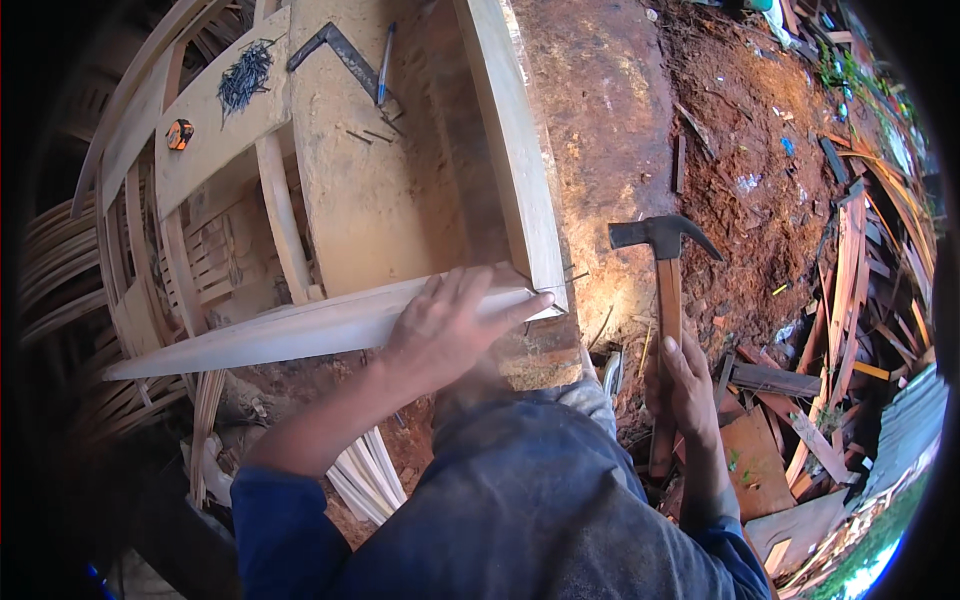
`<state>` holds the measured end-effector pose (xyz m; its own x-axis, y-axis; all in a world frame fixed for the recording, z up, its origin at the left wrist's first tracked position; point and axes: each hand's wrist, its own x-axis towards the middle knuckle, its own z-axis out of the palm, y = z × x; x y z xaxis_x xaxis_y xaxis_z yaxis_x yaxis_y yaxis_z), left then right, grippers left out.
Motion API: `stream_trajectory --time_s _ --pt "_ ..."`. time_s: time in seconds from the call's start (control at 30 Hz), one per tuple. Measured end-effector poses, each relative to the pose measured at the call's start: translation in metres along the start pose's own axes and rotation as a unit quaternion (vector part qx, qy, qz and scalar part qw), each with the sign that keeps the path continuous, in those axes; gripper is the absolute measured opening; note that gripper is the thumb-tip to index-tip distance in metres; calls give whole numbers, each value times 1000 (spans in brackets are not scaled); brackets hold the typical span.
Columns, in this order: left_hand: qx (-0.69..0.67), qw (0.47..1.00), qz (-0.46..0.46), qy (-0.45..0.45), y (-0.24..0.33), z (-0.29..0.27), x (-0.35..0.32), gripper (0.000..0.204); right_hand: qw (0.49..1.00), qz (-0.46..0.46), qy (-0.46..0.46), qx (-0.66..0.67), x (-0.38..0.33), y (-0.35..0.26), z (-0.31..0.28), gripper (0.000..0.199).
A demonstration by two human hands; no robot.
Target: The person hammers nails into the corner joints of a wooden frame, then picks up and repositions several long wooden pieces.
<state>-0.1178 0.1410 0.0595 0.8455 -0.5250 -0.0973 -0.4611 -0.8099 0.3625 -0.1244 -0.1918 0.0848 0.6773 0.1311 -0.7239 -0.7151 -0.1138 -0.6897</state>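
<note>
My left hand [440,325] is closed over a pale wooden board [270,338] near its right end, thumb stretched toward the corner. There the board meets a second wooden board [515,150] that runs away from me along the bench's right side. A nail [577,276] sticks out sideways at that corner. In my right hand [688,385] is a claw hammer [667,240], gripped by its wooden handle, head up and apart from the boards.
On the plywood bench [350,220] lie a metal square [335,45], a blue pen [386,65], a few loose nails [370,136], a heap of nails [245,78] and an orange tape measure [179,134]. Scrap wood [800,390] covers the ground at right. Thin strips [365,475] lie below the bench.
</note>
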Motion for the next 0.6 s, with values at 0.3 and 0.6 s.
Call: stream_trajectory --time_s 0.3,0.6 --pt "-11 1000 11 3 -1 5 1 73 994 33 -107 17 16 0 8 40" --pt "-15 1000 23 -1 -1 1 1 72 994 66 -63 62 12 0 7 36"
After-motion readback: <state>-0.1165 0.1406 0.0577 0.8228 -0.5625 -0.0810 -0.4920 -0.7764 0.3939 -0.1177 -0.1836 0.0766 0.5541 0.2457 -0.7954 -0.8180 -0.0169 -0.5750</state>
